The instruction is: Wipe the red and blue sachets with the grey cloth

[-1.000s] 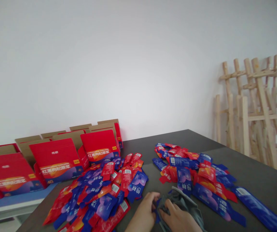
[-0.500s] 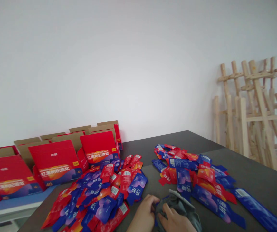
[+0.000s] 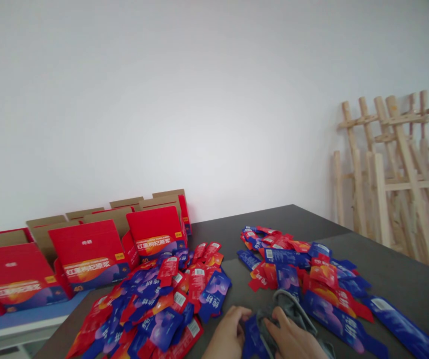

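Seeing a small slide to the right since half a second ago, with the right hand [image 3: 293, 337] and the gray cloth [image 3: 300, 314] going together. Seeing more of the blue printed pouch [image 3: 254, 335] now, too. Found it between the two hands, low in the view, over the near part of the dark table [image 3: 235, 237]. Hard to tell if resting on the table or held up a bit.

With the left hand [image 3: 229, 331], holding the left side of the pouch, fingers curled in tight. With the right hand, pinching a bunch of the cloth, right up against the pouch.

Looks like wiping the pouch with the cloth, maybe partway done. Would call next for a firm hold on the left and a soft rub on the right, without bending the pouch.

Just past the hands, spread in two heaps: on the left, a left pile of pouches [image 3: 162, 316], red and blue; on the right, a right pile of pouches [image 3: 322, 274]. Farther left, standing with flaps up, a line of red cardboard boxes [image 3: 87, 244].
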Action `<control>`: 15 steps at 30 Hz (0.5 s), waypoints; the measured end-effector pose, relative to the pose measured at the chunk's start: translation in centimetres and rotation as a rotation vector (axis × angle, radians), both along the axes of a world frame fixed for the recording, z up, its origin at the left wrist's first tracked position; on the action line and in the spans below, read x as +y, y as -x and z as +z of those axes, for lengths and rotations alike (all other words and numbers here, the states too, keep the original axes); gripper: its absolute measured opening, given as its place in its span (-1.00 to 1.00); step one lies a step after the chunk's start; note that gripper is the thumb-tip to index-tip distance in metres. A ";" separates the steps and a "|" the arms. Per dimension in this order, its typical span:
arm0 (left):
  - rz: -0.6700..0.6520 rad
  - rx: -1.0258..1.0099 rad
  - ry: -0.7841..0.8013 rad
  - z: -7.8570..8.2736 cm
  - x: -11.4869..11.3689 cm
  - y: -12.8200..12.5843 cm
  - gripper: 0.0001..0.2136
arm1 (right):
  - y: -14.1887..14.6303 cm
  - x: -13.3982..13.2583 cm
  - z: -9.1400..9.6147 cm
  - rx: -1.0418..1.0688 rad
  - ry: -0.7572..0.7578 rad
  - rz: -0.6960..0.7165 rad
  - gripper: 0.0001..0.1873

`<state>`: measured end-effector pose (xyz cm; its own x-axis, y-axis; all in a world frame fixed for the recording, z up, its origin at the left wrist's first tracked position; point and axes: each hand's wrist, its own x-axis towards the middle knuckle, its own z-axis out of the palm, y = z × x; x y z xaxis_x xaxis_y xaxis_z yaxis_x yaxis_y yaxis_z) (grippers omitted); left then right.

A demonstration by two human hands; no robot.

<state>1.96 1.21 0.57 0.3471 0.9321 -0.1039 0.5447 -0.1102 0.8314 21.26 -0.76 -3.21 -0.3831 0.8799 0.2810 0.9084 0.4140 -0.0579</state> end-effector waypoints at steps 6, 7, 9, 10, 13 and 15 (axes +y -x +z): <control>-0.025 0.008 -0.019 0.3 -0.1 0.0 -0.43 | -2.6 0.5 2.5 -0.025 0.169 -0.128 -0.42; -0.029 0.006 -0.032 0.4 -0.1 0.0 -0.47 | -2.9 0.5 2.6 -0.027 0.177 -0.136 -0.44; -0.030 0.006 -0.054 0.3 -0.1 0.0 -0.52 | -3.1 0.5 2.4 -0.014 0.170 -0.146 -0.46; -0.029 0.004 -0.059 0.2 -0.1 0.0 -0.53 | -2.9 0.5 2.4 -0.005 0.162 -0.149 -0.46; -0.040 -0.026 -0.050 -0.2 -0.1 -0.1 -0.52 | -1.6 0.3 2.8 0.012 0.162 -0.135 -0.42; -0.049 -0.054 -0.058 -0.2 -0.2 -0.2 -0.53 | -0.3 0.1 3.5 0.013 0.221 -0.098 -0.43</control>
